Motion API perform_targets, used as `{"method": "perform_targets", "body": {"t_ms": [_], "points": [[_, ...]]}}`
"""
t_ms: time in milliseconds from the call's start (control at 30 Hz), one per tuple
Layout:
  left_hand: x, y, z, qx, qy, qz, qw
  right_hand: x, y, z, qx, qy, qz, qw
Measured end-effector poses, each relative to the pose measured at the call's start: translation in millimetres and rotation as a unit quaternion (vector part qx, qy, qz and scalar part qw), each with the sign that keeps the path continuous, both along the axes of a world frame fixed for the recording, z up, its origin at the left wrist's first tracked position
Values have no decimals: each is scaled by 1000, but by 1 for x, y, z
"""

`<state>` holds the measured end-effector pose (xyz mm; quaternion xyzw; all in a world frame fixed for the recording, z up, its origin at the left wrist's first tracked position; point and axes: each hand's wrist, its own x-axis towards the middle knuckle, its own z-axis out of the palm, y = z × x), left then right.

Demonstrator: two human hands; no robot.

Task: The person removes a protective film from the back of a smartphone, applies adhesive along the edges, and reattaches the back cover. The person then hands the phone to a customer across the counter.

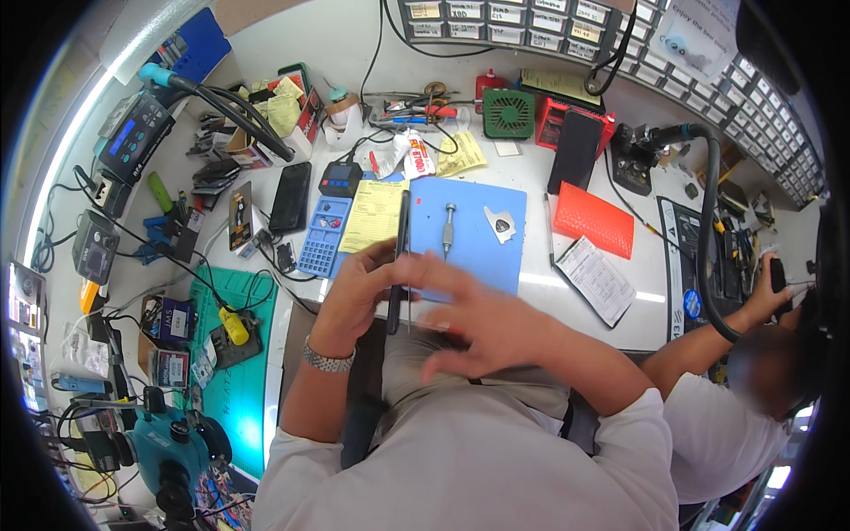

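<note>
My left hand (pixel 354 292) is closed around a thin dark slab (pixel 404 221), perhaps a phone seen edge-on; its faces are turned out of sight. Over the lower part of the slab, my right hand (pixel 482 323) has its fingers apart and is slightly blurred, with nothing visible in it. Beyond both hands lies a blue mat (pixel 496 199). On it rest a grey screwdriver (pixel 448 228) and a small silver metal plate (pixel 500 225). A yellow paper slip (pixel 375 215) partly covers a blue parts tray (pixel 324 239) left of the mat.
A black phone (pixel 290 196) lies farther left. To the right are a red pouch (pixel 593 219), a printed white pad (pixel 595 279) and a dark phone (pixel 574 150) leaning on a red box. A teal microscope (pixel 168 451) stands lower left. Another person (pixel 722 425) works at the right.
</note>
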<state>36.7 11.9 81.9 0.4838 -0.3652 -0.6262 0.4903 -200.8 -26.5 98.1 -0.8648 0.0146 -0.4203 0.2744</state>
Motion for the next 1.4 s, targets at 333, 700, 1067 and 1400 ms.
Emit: {"method": "perform_targets", "body": {"t_ms": [333,700,1067,1400], "points": [[-1,-25,-33,-274,-372,47,886,97,-176,-55,241,285,-404,835],[9,-28,-6,-261,-373,-53,889,105,-210,-69,359,165,-423,816],[5,-35,-22,-240,-292,-67,923,-5,-92,-32,476,-168,-365,782],[-8,-40,-11,-266,-368,-103,885,-46,-46,-41,445,-259,-354,781]]}}
